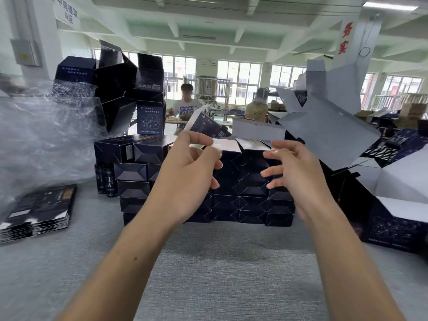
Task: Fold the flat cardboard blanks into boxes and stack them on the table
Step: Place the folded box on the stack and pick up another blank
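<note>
Before a stack of dark boxes [234, 202] on the grey surface [220, 265], left hand [190, 179] loosely curled, right hand [298, 179] spread, both holding nothing

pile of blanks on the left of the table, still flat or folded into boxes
Still flat: the pile of blanks lies low on the table, thin sheet edges layered, none raised into a box.

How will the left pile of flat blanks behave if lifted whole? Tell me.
The pile of flat blanks likely fans apart: its thin sheets already splay at the near edge. Glossy print suggests they may slide. Many layers, so probably hefty.
</note>
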